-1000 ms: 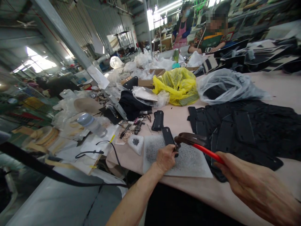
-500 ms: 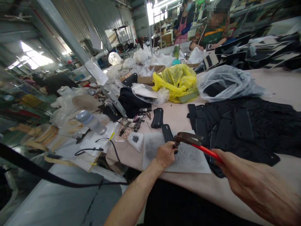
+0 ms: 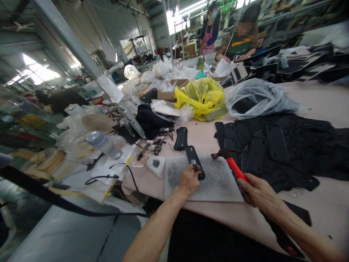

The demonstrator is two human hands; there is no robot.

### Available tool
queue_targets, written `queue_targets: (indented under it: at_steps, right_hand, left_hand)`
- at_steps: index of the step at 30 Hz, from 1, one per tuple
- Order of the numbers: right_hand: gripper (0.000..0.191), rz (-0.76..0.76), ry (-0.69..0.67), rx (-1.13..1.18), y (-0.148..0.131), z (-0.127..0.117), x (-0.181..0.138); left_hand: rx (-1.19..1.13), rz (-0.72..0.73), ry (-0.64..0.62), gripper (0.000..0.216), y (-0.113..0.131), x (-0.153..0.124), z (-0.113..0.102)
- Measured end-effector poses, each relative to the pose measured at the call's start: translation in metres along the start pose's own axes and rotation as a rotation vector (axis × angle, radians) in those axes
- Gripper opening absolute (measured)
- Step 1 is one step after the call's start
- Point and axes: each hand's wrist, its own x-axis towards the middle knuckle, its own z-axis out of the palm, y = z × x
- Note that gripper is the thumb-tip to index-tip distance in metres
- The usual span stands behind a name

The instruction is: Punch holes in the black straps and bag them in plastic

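My left hand [image 3: 189, 182] is closed around a short metal punch [image 3: 193, 163], whose bright round end sticks up above the fingers. Under it a flat black strap piece [image 3: 191, 153] lies on a white, grey-speckled board [image 3: 220, 187]. In my right hand [image 3: 256, 189] is a hammer [image 3: 233, 165], gripped by its red handle. The dark hammer head is over the right part of the board, apart from the punch. The punch's lower tip is hidden by my fingers and the black piece.
Black pieces [image 3: 275, 142] are piled to the right. Two more [image 3: 180, 138] lie behind the board. Left are a white block [image 3: 156, 165], a water bottle [image 3: 105, 144] and loose small tools. A yellow bag [image 3: 201, 96] and clear bag [image 3: 261, 98] stand behind. Two people are beyond the table.
The hammer has moved from over my left hand to the right and lower, away from the punch. My left hand stays at the black piece, and the punch's top now shows.
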Motion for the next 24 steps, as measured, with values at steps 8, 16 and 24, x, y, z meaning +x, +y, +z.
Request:
queue_targets:
  at_steps: [8,16,24]
  right_hand:
    - [0.021,-0.194,0.157,-0.686,0.009,0.018,0.015]
    - [0.032,-0.409,0.010,-0.120,-0.025,0.061,0.026]
    - [0.037,-0.241,-0.168,0.297,-0.050,0.097,0.011]
  left_hand:
    - [-0.130,-0.089,0.113,0.021,0.000,0.002,0.000]
    - [-0.454,-0.372,0.151,0.019,0.026,0.001,-0.021]
    - [-0.933,-0.588,0.376,0.023,0.041,-0.016,-0.035]
